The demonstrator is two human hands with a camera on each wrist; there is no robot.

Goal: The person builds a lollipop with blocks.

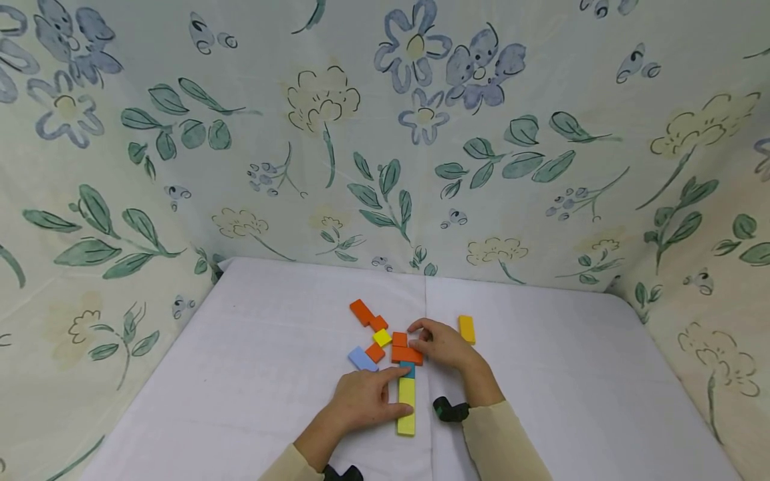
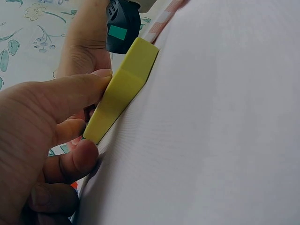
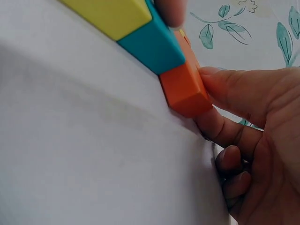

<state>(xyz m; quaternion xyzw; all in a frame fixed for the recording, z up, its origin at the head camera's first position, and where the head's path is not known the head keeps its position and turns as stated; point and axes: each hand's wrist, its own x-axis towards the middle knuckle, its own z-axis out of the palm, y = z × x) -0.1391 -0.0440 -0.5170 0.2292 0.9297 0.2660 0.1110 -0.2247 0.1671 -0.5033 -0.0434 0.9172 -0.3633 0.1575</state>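
Observation:
On the white-covered table, a column runs up from a long yellow strip (image 1: 406, 395) through a teal block (image 1: 409, 367) to an orange rectangular block (image 1: 406, 357) lying crosswise. A smaller orange block (image 1: 400, 339) sits above its left part. My left hand (image 1: 363, 399) rests its index fingertip on the teal block and its thumb on the yellow strip, also seen as a yellow piece (image 2: 124, 77) in the left wrist view. At the column's top right, my right hand (image 1: 444, 345) touches the crosswise orange block (image 3: 187, 91) with thumb and finger; nothing shows lifted.
Left of the column lie a long orange block (image 1: 361, 312), two small orange blocks, a small yellow block (image 1: 381, 339) and a light blue block (image 1: 362, 359). A yellow-orange block (image 1: 466, 329) lies right of my right hand. Floral cloth (image 1: 385, 133) hangs behind.

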